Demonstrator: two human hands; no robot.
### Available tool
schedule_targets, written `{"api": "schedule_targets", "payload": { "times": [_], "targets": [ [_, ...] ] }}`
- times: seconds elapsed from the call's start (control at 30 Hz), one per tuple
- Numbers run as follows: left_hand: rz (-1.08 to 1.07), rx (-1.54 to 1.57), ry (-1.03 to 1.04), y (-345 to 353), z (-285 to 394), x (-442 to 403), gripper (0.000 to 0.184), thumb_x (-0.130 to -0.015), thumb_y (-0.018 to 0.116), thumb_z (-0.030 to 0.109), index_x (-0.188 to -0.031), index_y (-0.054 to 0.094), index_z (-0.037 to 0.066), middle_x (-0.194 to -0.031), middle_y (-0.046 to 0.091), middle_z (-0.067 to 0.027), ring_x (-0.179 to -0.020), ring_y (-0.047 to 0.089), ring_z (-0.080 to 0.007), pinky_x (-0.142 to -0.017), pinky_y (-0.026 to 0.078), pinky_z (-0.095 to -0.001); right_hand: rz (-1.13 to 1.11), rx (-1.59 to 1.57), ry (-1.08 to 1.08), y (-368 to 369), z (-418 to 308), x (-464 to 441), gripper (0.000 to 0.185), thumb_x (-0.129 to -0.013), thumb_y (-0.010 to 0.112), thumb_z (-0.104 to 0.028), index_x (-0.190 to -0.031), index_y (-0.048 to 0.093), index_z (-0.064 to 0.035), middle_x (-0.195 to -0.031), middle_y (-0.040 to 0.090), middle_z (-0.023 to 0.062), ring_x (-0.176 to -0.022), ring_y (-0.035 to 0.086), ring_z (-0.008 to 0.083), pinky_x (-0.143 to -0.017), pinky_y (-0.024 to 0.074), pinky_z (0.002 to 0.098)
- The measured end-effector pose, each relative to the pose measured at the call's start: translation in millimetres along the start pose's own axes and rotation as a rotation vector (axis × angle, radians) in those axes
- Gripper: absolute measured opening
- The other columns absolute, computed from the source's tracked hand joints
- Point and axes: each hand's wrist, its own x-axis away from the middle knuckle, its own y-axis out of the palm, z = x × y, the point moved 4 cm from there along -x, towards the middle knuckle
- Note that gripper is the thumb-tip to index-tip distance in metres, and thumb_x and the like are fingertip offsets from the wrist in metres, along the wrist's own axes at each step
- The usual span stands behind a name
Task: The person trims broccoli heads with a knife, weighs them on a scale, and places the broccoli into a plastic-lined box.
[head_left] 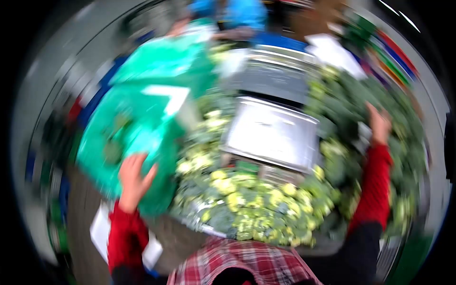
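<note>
My left hand (134, 181) has its fingers spread, thumb apart, at the near side of a green plastic bag (156, 142). Whether it touches the bag is hard to tell. A few dark green pieces (113, 151) show through or on the bag. On the right, my right hand (378, 124) reaches over a heap of broccoli (399, 161), its fingers stretched out and blurred. I make out nothing held in it. Between my hands stands a scale with a shiny metal pan (273, 130), surrounded by broccoli florets and stems (251, 204).
Behind the pan is a second grey metal surface (273, 80). A white sheet or bag (337, 52) lies at the back right, near coloured crates or folders (392, 59). Across the table, a person in blue (244, 14) stands near another green bag (161, 57).
</note>
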Motion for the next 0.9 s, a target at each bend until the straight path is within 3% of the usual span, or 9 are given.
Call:
{"api": "schedule_targets", "payload": {
  "times": [0.1,0.17,0.3,0.4,0.47,0.57,0.7,0.77,0.9],
  "targets": [
    [-0.101,-0.246,-0.19,1.1,-79.5,20.5,0.036,-0.076,0.07,0.032,-0.101,0.065,0.006,-0.09,0.064,-0.0133,-0.085,0.061,-0.0343,-0.074,0.049,-0.0447,0.039,0.417,-0.13,-38.2,99.0,-97.4,0.079,-0.086,0.068,-0.048,-0.139,0.046,0.0059,-0.137,0.054,0.0212,-0.124,0.054,0.0315,-0.105,0.0407,0.0391],
    [-0.197,-0.35,-0.369,10.0,-136.9,26.7,0.037,-0.074,0.07,0.03,-0.101,0.065,0.006,-0.092,0.065,-0.0142,-0.087,0.062,-0.0342,-0.074,0.052,-0.0468,0.122,0.967,0.006,-71.2,165.3,-125.7,0.091,-0.081,0.063,-0.064,-0.142,0.044,0.0011,-0.14,0.05,0.0234,-0.125,0.052,0.0367,-0.106,0.0404,0.0422],
    [-0.363,-0.475,-0.598,17.1,-246.6,33.2,0.034,-0.072,0.067,0.022,-0.102,0.066,0.006,-0.094,0.067,-0.0166,-0.087,0.065,-0.0362,-0.074,0.054,-0.0489,0.145,1.077,0.276,-24.9,107.1,-62.9,0.091,-0.084,0.057,-0.068,-0.141,0.044,0.0018,-0.142,0.047,0.0239,-0.127,0.048,0.0389,-0.105,0.0404,0.0443],
    [-0.481,-0.508,-0.678,43.9,-317.5,34.7,0.032,-0.072,0.065,0.018,-0.101,0.066,0.006,-0.097,0.068,-0.0185,-0.088,0.066,-0.0375,-0.076,0.054,-0.0488,0.172,1.007,0.089,-12.9,88.1,-19.2,0.08,-0.088,0.058,-0.06,-0.139,0.047,0.0008,-0.137,0.051,0.0244,-0.119,0.053,0.0403,-0.098,0.0442,0.0448],
    [-0.595,-0.43,-0.754,72.6,-358.6,38.4,0.047,-0.068,0.074,0.026,-0.108,0.062,0.005,-0.1,0.066,-0.0195,-0.098,0.064,-0.0388,-0.083,0.054,-0.0479,0.032,0.932,-0.185,8.5,62.8,40.7,0.057,-0.091,0.067,-0.037,-0.13,0.053,0.0022,-0.119,0.061,0.0172,-0.103,0.059,0.0279,-0.089,0.0466,0.037],
    [-0.774,-0.416,-0.836,108.7,-408.2,52.8,0.073,-0.06,0.085,0.031,-0.121,0.052,0.007,-0.113,0.063,-0.0226,-0.104,0.063,-0.0401,-0.089,0.053,-0.047,-0.067,0.452,-0.108,27.0,36.7,136.3,0.047,-0.087,0.073,-0.02,-0.124,0.054,0.0036,-0.111,0.059,0.0111,-0.098,0.055,0.0202,-0.087,0.0445,0.0326],
    [-0.473,-0.301,-1.017,199.5,-522.6,114.0,0.053,-0.097,0.039,0.04,-0.144,0.039,0.014,-0.118,0.061,-0.0261,-0.11,0.06,-0.0432,-0.09,0.048,-0.0561,-0.132,0.322,0.069,47.4,-36.1,231.8,0.041,-0.084,0.071,-0.009,-0.12,0.055,0.0035,-0.111,0.059,0.0113,-0.101,0.055,0.0208,-0.09,0.0438,0.0323],
    [-0.522,-0.814,-0.938,257.3,-544.8,127.5,0.059,-0.096,0.045,0.036,-0.148,0.027,0.017,-0.131,0.049,-0.0245,-0.118,0.049,-0.0465,-0.081,0.044,-0.0708,-0.108,0.34,0.055,59.0,-50.2,252.0,0.041,-0.083,0.072,-0.009,-0.118,0.056,0.0038,-0.111,0.06,0.0126,-0.103,0.057,0.0223,-0.09,0.0442,0.0338],
    [-0.922,-0.553,-0.924,137.3,-384.9,7.9,0.114,-0.056,0.087,0.036,-0.148,0.024,0.009,-0.136,0.047,-0.0185,-0.125,0.045,-0.0424,-0.082,0.043,-0.0722,-0.178,0.353,0.047,95.3,-80.3,273.8,0.038,-0.082,0.073,-0.009,-0.114,0.059,0.0028,-0.107,0.062,0.0118,-0.097,0.057,0.0208,-0.086,0.0445,0.033]
  ]
}}
